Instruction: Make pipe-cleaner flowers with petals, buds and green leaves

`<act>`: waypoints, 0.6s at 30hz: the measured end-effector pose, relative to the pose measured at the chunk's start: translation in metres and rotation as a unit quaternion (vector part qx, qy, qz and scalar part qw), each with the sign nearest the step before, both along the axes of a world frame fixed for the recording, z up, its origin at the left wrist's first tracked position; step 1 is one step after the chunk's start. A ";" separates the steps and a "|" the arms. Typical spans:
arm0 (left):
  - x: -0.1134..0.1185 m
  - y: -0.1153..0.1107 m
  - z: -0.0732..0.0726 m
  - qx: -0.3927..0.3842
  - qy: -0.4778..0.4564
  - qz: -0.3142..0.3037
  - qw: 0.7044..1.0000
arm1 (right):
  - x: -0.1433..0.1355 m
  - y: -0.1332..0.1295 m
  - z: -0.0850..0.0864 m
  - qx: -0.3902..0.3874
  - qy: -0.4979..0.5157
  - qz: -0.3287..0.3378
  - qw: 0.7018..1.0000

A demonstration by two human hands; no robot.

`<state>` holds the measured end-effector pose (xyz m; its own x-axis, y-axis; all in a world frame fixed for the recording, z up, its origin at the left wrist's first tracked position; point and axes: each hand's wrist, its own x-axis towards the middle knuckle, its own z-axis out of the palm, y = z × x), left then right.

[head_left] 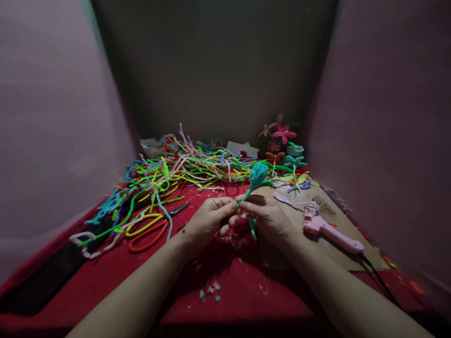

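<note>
A teal pipe-cleaner flower with a rounded bud rises tilted above my two hands, over the middle of the table. My left hand pinches the lower part of its stem between thumb and fingers. Close beside it, my right hand grips the same stem just under the bud. Below the right hand hangs or lies another teal piece; whether it joins the flower I cannot tell. Fingers hide the stem's lower end.
A heap of colourful pipe cleaners covers the back. Scissors lie left on the red cloth. A pink glue gun rests on a board at right, its cord trailing forward. Finished flowers stand behind.
</note>
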<state>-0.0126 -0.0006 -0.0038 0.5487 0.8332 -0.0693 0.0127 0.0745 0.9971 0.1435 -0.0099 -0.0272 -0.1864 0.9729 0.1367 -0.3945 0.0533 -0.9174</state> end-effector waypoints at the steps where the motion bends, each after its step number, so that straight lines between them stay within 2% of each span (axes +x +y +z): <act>1: 0.002 -0.001 -0.001 0.058 0.033 0.031 0.997 | 0.000 0.001 -0.001 -0.006 -0.002 -0.017 1.000; 4: 0.005 -0.002 -0.007 0.237 0.123 0.128 0.955 | -0.002 0.002 -0.003 -0.028 0.010 -0.051 0.998; 6: 0.007 -0.003 -0.011 0.298 0.143 0.161 0.930 | -0.002 0.003 -0.005 -0.032 0.010 -0.040 0.999; 7: 0.007 -0.004 -0.012 0.298 0.139 0.162 0.930 | -0.002 0.003 -0.005 -0.029 0.007 -0.027 0.999; 12: 0.008 -0.007 -0.001 0.117 0.055 0.099 0.987 | 0.000 0.005 -0.004 0.000 0.019 0.026 0.999; 15: 0.007 -0.007 0.003 0.046 0.003 0.065 0.997 | 0.001 0.005 -0.001 0.009 0.018 0.038 0.999; 18: 0.004 -0.005 0.000 -0.013 -0.050 0.016 0.999 | 0.002 0.004 0.001 0.011 0.017 0.030 0.999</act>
